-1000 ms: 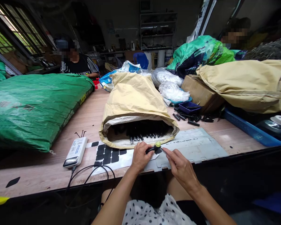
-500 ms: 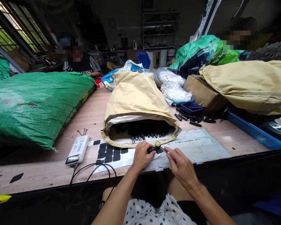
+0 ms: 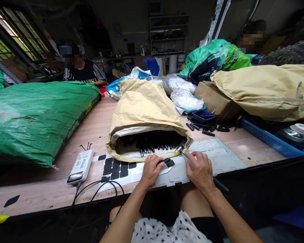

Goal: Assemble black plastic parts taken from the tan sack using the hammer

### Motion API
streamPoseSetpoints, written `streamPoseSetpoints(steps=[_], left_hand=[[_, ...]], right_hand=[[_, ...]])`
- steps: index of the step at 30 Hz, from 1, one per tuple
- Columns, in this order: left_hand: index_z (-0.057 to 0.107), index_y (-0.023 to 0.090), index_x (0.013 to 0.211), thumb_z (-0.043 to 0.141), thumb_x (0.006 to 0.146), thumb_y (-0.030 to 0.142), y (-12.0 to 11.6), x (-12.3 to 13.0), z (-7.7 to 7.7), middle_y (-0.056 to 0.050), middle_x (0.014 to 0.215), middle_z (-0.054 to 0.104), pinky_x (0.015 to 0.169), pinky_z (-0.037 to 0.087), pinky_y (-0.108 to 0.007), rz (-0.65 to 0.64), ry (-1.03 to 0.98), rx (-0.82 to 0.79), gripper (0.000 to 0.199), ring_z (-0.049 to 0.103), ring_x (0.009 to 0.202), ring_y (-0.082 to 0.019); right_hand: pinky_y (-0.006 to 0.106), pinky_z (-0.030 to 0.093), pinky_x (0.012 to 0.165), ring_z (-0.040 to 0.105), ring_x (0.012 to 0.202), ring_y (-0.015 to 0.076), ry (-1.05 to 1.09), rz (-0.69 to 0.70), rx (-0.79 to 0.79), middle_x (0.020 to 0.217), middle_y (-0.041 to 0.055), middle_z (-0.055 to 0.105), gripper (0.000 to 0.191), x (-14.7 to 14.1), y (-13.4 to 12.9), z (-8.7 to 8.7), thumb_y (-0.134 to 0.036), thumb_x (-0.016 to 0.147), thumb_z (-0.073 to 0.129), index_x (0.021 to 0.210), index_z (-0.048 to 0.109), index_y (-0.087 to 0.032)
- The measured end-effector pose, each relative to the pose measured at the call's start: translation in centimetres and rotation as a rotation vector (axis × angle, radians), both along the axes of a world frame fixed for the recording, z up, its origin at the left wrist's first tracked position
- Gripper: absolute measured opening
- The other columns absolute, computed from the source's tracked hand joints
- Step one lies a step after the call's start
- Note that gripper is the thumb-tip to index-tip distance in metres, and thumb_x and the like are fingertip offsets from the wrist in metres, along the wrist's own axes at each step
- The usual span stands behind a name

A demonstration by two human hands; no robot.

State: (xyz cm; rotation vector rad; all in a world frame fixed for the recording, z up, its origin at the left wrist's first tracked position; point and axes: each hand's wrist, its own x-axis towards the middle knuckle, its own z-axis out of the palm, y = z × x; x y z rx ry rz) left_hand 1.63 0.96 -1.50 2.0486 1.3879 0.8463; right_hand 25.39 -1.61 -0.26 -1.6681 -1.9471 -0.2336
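Observation:
My left hand (image 3: 152, 169) rests at the near side of the table, fingers pinched on a short black rod-shaped part (image 3: 166, 160). My right hand (image 3: 199, 169) is closed round a small hammer (image 3: 178, 150) with a yellow-green face and a metal shaft. Its dark handle sticks out behind the hand. The hammer head is a little right of the black part, apart from it. Just beyond both hands, a beige sack (image 3: 144, 109) lies with its mouth facing me. Inside are many black parts (image 3: 148, 148) with shiny ends. Under the hands lies a grey sheet (image 3: 212, 157).
A large green sack (image 3: 40, 118) fills the left side. Near it are a white power bank (image 3: 81, 167) with cables and a sheet of black square stickers (image 3: 116, 168). Loose black parts (image 3: 208, 133), a purple tray (image 3: 204, 116) and a blue basket (image 3: 273, 141) are right. Two people sit beyond.
The hammer head has moved off the black part, up and to the right, with my right hand. My left hand keeps the part in nearly the same place. The whole view has shifted slightly.

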Motion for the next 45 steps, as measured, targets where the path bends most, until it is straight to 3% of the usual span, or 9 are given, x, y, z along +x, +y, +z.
streamPoseSetpoints(steps=[4, 6, 10, 13, 20, 27, 39, 45], left_hand=[[0.073, 0.024, 0.106, 0.054, 0.097, 0.031, -0.1, 0.0, 0.1, -0.004, 0.095, 0.066, 0.088, 0.039, -0.038, -0.014, 0.026, 0.009, 0.022, 0.052, 0.096, -0.023], [0.073, 0.024, 0.107, 0.054, 0.097, 0.032, -0.1, 0.0, 0.1, -0.004, 0.094, 0.066, 0.087, 0.038, -0.038, -0.023, 0.044, 0.02, 0.023, 0.052, 0.095, -0.023], [0.073, 0.025, 0.106, 0.054, 0.097, 0.032, -0.2, 0.0, 0.0, -0.004, 0.094, 0.066, 0.086, 0.037, -0.038, -0.04, 0.077, 0.031, 0.022, 0.052, 0.095, -0.022], [0.073, 0.025, 0.104, 0.055, 0.097, 0.029, -0.2, 0.1, 0.1, -0.003, 0.094, 0.066, 0.085, 0.037, -0.037, -0.041, 0.077, 0.025, 0.02, 0.052, 0.094, -0.022], [0.073, 0.024, 0.096, 0.053, 0.095, 0.024, -0.2, 0.1, 0.2, -0.003, 0.092, 0.064, 0.088, 0.037, -0.038, -0.044, 0.079, 0.007, 0.019, 0.052, 0.093, -0.021], [0.069, 0.023, 0.097, 0.056, 0.092, 0.021, -0.3, 0.1, 0.3, -0.003, 0.093, 0.062, 0.088, 0.037, -0.038, -0.015, 0.047, 0.01, 0.014, 0.053, 0.096, -0.022], [0.065, 0.022, 0.092, 0.065, 0.081, 0.015, -0.4, 0.4, 0.4, -0.001, 0.095, 0.063, 0.088, 0.039, -0.036, 0.007, -0.011, 0.008, 0.012, 0.055, 0.096, -0.022], [0.064, 0.022, 0.09, 0.065, 0.08, 0.015, -0.3, 0.4, 0.5, -0.002, 0.094, 0.063, 0.087, 0.041, -0.036, 0.027, -0.028, 0.0, 0.012, 0.055, 0.095, -0.022]], right_hand=[[0.038, 0.044, 0.087, 0.054, 0.098, 0.0243, 0.109, 0.363, -0.142, 0.108, 0.0081, 0.063, 0.036, -1.8, 0.4, 1.6, -0.028, 0.094, 0.059, 0.129, 0.058, -0.024], [0.038, 0.044, 0.086, 0.054, 0.097, 0.024, 0.099, 0.426, -0.19, 0.103, 0.007, 0.064, 0.027, -2.6, 0.9, 1.8, -0.032, 0.095, 0.06, 0.12, 0.062, -0.024], [0.038, 0.042, 0.08, 0.053, 0.088, 0.0239, -0.023, 0.429, -0.207, 0.089, 0.0069, 0.063, 0.015, -3.4, 1.7, 1.5, -0.035, 0.095, 0.059, 0.092, 0.064, -0.02], [0.037, 0.041, 0.078, 0.051, 0.085, 0.0236, -0.066, 0.446, -0.193, 0.085, 0.0068, 0.062, 0.015, -3.7, 2.1, 1.2, -0.03, 0.095, 0.06, 0.084, 0.061, -0.02], [0.035, 0.039, 0.079, 0.047, 0.084, 0.0214, -0.003, 0.549, -0.244, 0.082, 0.0054, 0.06, 0.014, -4.2, 2.5, 0.7, -0.018, 0.094, 0.056, 0.08, 0.058, -0.019], [0.034, 0.039, 0.078, 0.047, 0.083, 0.0196, 0.138, 0.562, -0.267, 0.083, 0.0042, 0.06, 0.016, -3.9, 2.5, 0.3, -0.024, 0.096, 0.055, 0.081, 0.056, -0.019], [0.033, 0.04, 0.076, 0.048, 0.082, 0.0186, 0.33, 0.537, -0.323, 0.082, 0.0006, 0.056, 0.01, -3.2, 2.1, -0.1, -0.022, 0.083, 0.068, 0.088, 0.059, -0.02], [0.034, 0.044, 0.077, 0.053, 0.082, 0.019, 0.488, 0.604, -0.379, 0.083, 0.0011, 0.059, 0.022, -1.9, 2.4, -0.1, -0.015, 0.074, 0.061, 0.096, 0.063, -0.021]])
